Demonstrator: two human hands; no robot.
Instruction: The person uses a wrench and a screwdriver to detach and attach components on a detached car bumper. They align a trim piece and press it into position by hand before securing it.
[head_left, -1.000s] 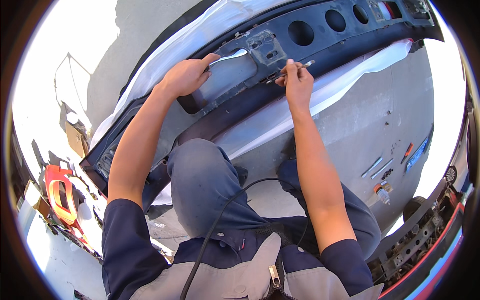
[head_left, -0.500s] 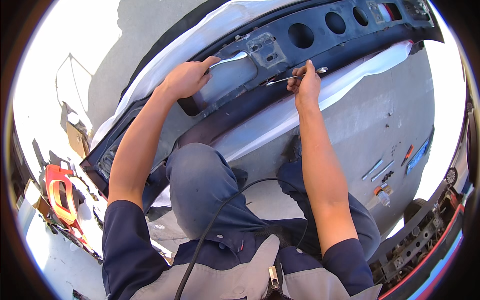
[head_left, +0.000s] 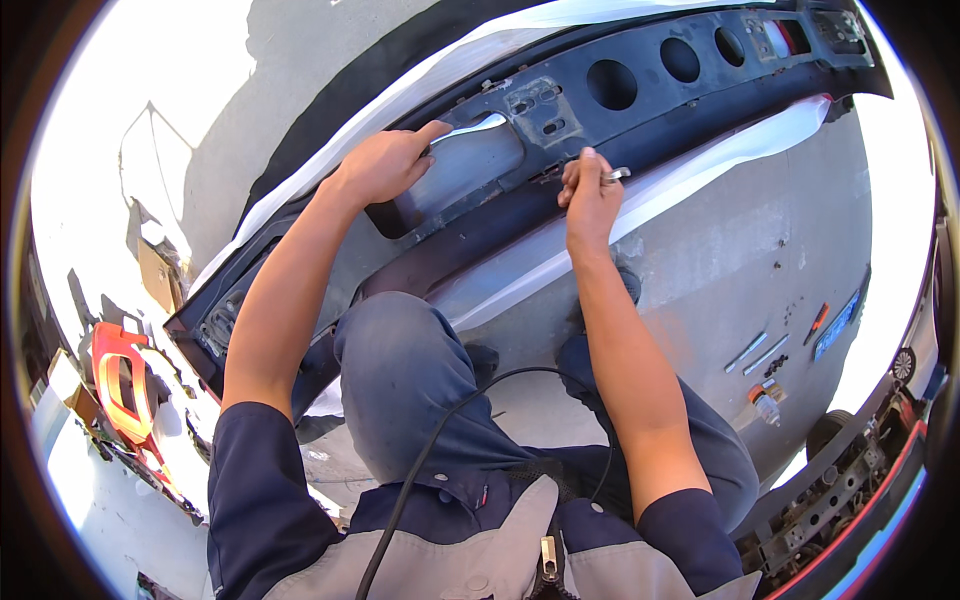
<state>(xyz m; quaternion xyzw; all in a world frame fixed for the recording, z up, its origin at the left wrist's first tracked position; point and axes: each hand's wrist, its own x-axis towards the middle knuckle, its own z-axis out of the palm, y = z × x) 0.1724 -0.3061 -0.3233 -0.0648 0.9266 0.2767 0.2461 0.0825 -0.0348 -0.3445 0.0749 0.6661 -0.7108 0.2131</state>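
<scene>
My left hand (head_left: 388,165) is closed on a shiny silver wrench (head_left: 475,130). The wrench reaches across a cut-out to the edge of a dark metal beam (head_left: 640,60), and its left end is hidden by my fingers. My right hand (head_left: 592,200) sits at the beam's near edge, fingers curled round a second, slim wrench (head_left: 617,174). One end of that wrench sticks out to the right of my fist; the rest is covered. The beam lies within a long dark vehicle bumper (head_left: 410,262), which rests across the floor before my knees.
White sheeting (head_left: 690,165) lies under the bumper. On the floor at right are two silver tools (head_left: 755,353), an orange-handled tool (head_left: 816,322), small dark parts, a bottle (head_left: 765,405) and a blue plate (head_left: 838,325). An orange-red frame (head_left: 125,375) lies left. A black cable (head_left: 430,440) crosses my lap.
My right hand has moved left and slightly toward me. Its wrench has swung, so the far end no longer shows. My left hand keeps its grip on the other wrench.
</scene>
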